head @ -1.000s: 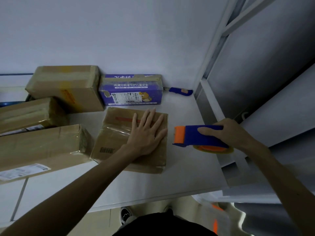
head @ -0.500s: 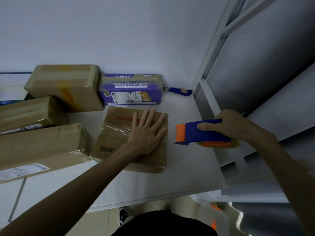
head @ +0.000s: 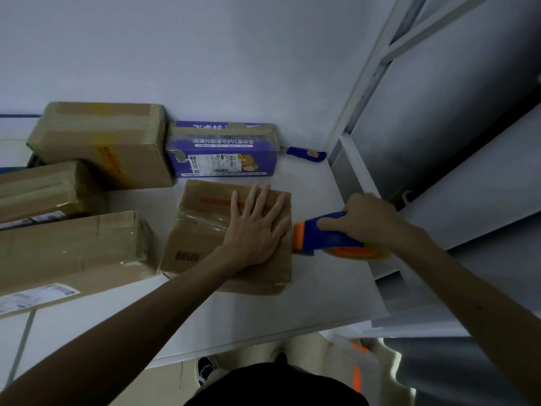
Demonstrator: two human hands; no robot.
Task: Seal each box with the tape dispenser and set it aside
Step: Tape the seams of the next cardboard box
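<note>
STEP: sealing judged just starting | cardboard box is pinned on desk by flat, open left hand | tape dispenser is gripped by right hand, nose at box's right edge | NEXT: steady pull across the top is needed

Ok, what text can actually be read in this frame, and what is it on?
"用满分标准守护儿童安全": front of the purple box.
Big characters on its top: taped over, not readable.
White label on it: too small.
Barcode on the middle box: no digits legible.
Shipping label on the near-left box: blurred.
</note>
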